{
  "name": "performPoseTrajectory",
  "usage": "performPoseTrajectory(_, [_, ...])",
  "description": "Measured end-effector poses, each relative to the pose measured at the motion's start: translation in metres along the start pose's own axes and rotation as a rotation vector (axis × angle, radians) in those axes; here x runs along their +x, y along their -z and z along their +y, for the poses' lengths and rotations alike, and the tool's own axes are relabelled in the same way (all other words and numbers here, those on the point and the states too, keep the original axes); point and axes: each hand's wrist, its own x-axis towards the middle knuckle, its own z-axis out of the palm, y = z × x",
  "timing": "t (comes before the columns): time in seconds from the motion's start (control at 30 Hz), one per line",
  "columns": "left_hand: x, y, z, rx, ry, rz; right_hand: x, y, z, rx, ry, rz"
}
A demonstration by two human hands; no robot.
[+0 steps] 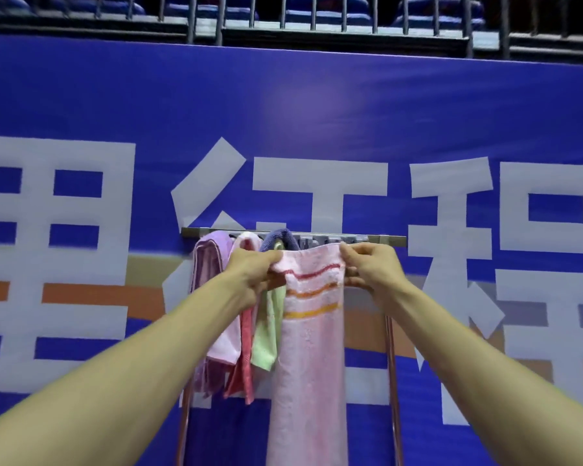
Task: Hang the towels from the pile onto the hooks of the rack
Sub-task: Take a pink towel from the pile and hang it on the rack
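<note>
A long pink towel (308,364) with red, orange and yellow stripes hangs down from both my hands. My left hand (253,275) grips its top left corner and my right hand (367,267) grips its top right corner, just below the rack's metal bar (394,239). The towel's top edge is level with the hooks, which it hides. To the left on the rack hang a purple towel (207,264), a pink and red towel (241,361), a dark blue towel (278,237) and a light green cloth (266,334).
The rack stands on two thin metal legs (393,381) against a blue banner (283,122) with large white characters. A dark railing (283,25) runs along the top. The right end of the bar is bare. The pile of towels is out of view.
</note>
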Motion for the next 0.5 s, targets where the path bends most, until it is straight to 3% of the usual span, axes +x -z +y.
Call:
performPoseTrajectory(0.17, [-0.015,-0.010,-0.015,0.076,0.013,-0.089,-0.012,-0.015,0.018,-0.127,0.059,-0.070])
performPoseTrajectory(0.3, [-0.014,-0.015,-0.022,0.148,-0.024,-0.053,-0.014,-0.022,0.025,-0.252,0.118,-0.058])
performPoseTrajectory(0.5, [-0.020,-0.016,-0.020,0.105,-0.006,-0.115,-0.019,-0.026,0.027,-0.433,0.237,-0.088])
